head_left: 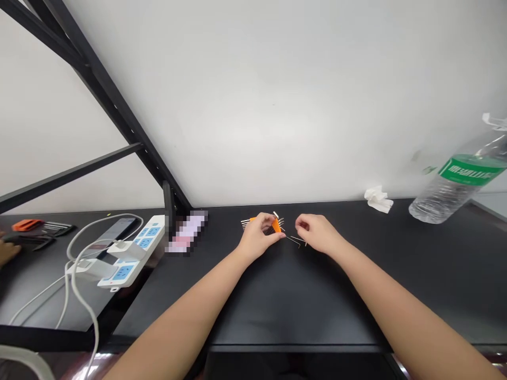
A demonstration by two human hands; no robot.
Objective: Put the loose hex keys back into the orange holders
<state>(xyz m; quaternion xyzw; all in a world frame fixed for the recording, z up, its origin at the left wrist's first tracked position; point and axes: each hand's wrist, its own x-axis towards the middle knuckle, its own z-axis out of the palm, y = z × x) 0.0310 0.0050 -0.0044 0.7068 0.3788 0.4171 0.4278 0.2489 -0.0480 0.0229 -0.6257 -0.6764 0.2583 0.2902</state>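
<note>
My left hand (258, 236) is closed around an orange holder (276, 225) with several thin metal hex keys sticking out of it, held just above the black table (285, 295). My right hand (317, 233) is a short way to its right, fingers pinched together over loose hex keys (296, 240) that lie on the table between the two hands. Whether the right fingers grip one of these keys is too small to make out.
A white power strip (132, 253) with plugs and cables lies at the left. A clear water bottle (455, 182) with a green label stands at the right. Crumpled white paper (378, 200) lies by the wall. Another orange hex key set (27, 225) and another person's hand (7, 251) are far left.
</note>
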